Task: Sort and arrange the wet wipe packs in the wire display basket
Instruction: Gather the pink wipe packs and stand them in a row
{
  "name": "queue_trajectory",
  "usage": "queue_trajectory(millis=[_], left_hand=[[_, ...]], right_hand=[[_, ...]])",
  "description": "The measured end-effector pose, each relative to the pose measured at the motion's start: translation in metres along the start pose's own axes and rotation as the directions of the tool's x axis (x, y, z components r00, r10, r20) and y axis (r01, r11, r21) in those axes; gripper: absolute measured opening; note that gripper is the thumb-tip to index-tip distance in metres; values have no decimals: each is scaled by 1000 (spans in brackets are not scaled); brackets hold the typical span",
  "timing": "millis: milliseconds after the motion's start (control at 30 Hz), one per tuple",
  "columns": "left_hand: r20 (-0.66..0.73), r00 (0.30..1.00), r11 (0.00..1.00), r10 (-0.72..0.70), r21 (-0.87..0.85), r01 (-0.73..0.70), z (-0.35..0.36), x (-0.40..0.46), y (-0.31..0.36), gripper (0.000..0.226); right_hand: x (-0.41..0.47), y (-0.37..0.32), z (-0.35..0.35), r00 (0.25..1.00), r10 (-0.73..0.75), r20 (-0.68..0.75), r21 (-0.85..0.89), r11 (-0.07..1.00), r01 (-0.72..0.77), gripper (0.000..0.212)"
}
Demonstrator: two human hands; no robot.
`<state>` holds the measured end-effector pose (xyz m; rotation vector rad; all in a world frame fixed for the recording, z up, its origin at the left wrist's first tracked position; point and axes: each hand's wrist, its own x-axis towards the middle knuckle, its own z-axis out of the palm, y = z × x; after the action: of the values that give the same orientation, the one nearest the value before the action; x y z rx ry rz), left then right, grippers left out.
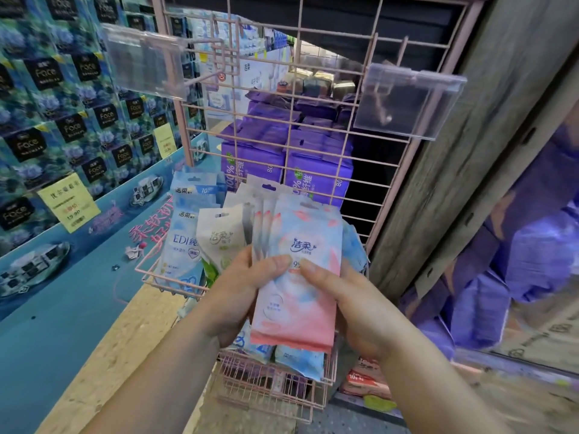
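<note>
Risk at this stage centres on the wire basket [175, 285], low in the centre of the frame, hung on the pink wire grid panel [313, 126]. Its front rail is low; packs set in loosely are likely to tip forward and fall to the floor.

Blue packs [185, 239] stand upright at the basket's left, with a green-and-white pack [219, 242] just beside them. These lean without support and may slump sideways if knocked.

The stack of pink-and-blue packs [294, 296] sits at centre frame, above the basket. The left hand [238, 296] grips its left edge, thumb across the front. The right hand [354, 311] grips the right edge, thumb likewise pressed on the front. The film looks smooth, so rear packs could slide out and drop if either thumb relaxes.

Clear label holders [407, 101] project at upper left and upper right and could snag a raised pack.
</note>
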<state>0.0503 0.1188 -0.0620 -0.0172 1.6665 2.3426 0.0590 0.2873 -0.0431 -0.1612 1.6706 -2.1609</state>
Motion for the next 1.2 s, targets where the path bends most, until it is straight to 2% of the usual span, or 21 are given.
queue_trajectory(millis=[133,200,300,367,433,533,600,667,733,767,833,867,900,933,1000,1067,1100,1200], left_hand=[[49,998,990,33,136,-39,4,13,15,69],[104,992,980,75,178,-93,7,18,21,61],[149,975,946,164,255,-198,16,23,25,72],[192,965,923,177,308,-230,18,26,21,81],[221,968,885,123,418,-208,14,27,13,79],[198,980,861,19,495,-117,7,24,0,73],[196,980,867,9,488,-106,7,21,-2,77],[222,975,844,13,521,-130,12,19,1,89],[248,968,816,35,552,-171,19,17,3,88],[245,968,801,59,567,-192,20,18,1,83],[202,976,777,86,600,-193,21,19,-3,79],[182,980,771,83,611,-179,20,19,-5,81],[165,983,776,78,610,-164,17,21,-7,82],[154,985,780,77,606,-156,13,22,-9,82],[145,986,769,80,621,-154,10,24,-9,84],[136,986,759,98,630,-163,7,26,-9,82],[121,988,767,101,623,-155,5,27,-10,79],[83,992,779,94,614,-125,1,30,-11,79]], right_hand=[[8,-4,-15,983,-183,3,-72,981,183,57],[8,-4,-24,956,-292,3,-172,942,289,58],[7,-5,-37,913,-409,17,-324,861,392,55],[6,-2,-45,905,-424,18,-436,812,389,56],[4,6,-50,914,-405,27,-551,757,352,63],[-3,11,-47,947,-318,50,-540,789,293,97],[-5,13,-45,954,-298,42,-513,813,276,103],[-7,15,-44,952,-307,11,-485,830,274,101],[-6,17,-45,945,-327,-17,-425,858,289,88],[-5,16,-46,934,-351,-70,-360,882,304,78],[2,12,-55,875,-404,-268,-248,906,342,52],[6,8,-65,822,-444,-358,-301,888,349,37],[9,3,-76,787,-476,-392,-418,854,309,32],[13,-2,-87,800,-474,-368,-570,795,208,40],[23,-7,-102,899,-336,-283,-797,604,-25,69],[33,-7,-103,935,-213,-284,-875,457,-162,92],[37,-6,-101,932,-210,-296,-890,414,-190,96],[45,-8,-87,923,-261,-282,-930,311,-196,89]])
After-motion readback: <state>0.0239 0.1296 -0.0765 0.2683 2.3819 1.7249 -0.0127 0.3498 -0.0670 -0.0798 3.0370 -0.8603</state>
